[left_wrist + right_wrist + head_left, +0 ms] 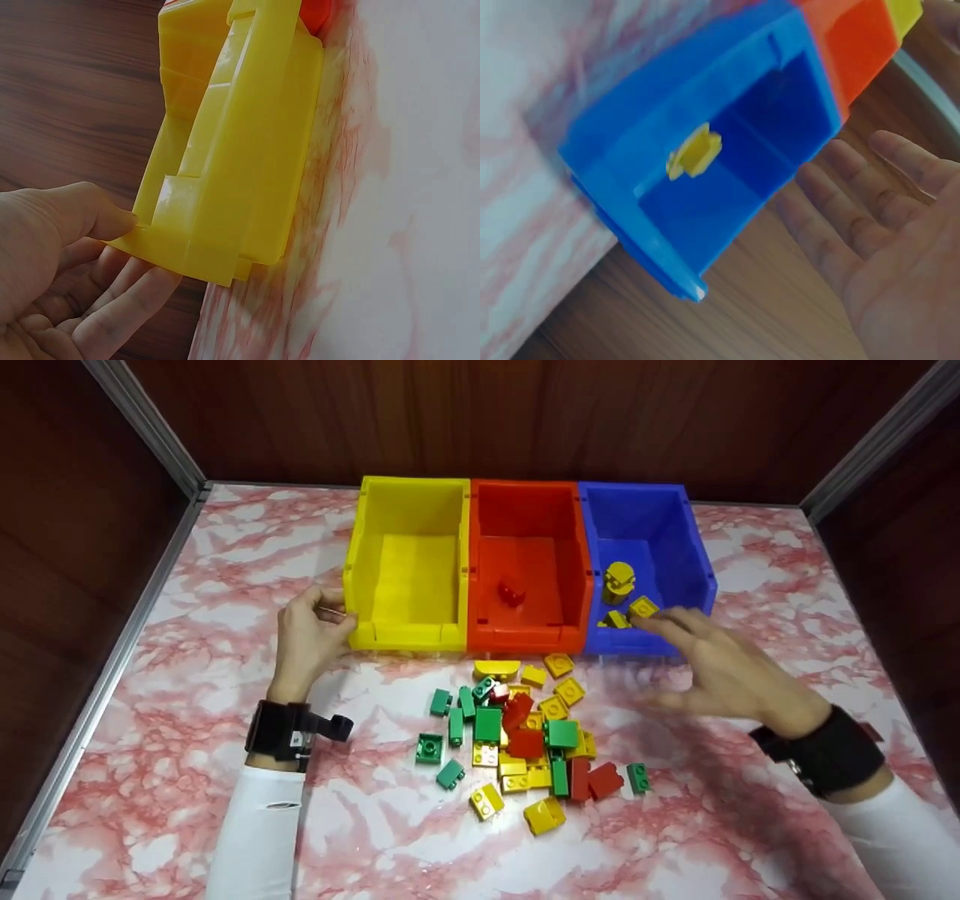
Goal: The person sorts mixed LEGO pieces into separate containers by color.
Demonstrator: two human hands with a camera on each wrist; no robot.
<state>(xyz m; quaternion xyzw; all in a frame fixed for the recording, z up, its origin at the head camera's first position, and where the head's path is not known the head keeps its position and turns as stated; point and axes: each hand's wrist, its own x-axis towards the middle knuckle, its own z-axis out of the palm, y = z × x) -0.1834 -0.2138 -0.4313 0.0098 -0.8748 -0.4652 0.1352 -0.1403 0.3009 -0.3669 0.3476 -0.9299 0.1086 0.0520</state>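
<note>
At the left front corner of the yellow bin (409, 637), my left hand (309, 636) pinches the wall, thumb on one side and fingers on the other, as the left wrist view shows. My right hand (724, 671) hovers by the front of the blue bin (694, 555), its fingers extended and holding nothing; the palm (911, 262) shows in the right wrist view. Several yellow bricks (619, 577) lie inside the blue bin. A small red piece (512, 591) rests on the floor of the red bin (525, 639).
In front of the three joined bins lies a loose pile of green bricks (487, 725), red bricks (526, 743) and yellow bricks (544, 815). Behind the bins rises a brown wood-look panel (510, 420). The tabletop (172, 720) has a red-and-white marbled pattern.
</note>
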